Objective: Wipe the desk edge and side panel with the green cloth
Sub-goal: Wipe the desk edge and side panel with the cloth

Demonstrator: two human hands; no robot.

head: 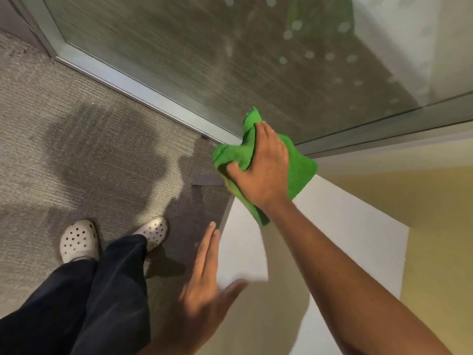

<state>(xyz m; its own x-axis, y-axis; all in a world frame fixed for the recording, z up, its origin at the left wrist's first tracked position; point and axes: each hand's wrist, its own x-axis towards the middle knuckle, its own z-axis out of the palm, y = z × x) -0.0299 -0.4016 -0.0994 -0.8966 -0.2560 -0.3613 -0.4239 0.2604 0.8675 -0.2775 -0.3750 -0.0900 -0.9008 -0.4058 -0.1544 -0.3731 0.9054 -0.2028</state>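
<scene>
Right hand (266,165) w/ fingers (258,131) clenched on green cloth (302,170), pressed at far corner of table (345,226) edge beside glass partition (204,60). Left hand (204,275) flat, fingers spread, empty. Wipe under way; side panel likely outstanding, can't confirm.

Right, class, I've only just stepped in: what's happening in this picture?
A person is cleaning. The right hand has the green cloth bunched in its grip and presses it on the far corner of a white desk, next to a frosted glass partition. The left hand is open and flat beside the desk's near edge, holding nothing. The person stands on grey carpet.
</scene>
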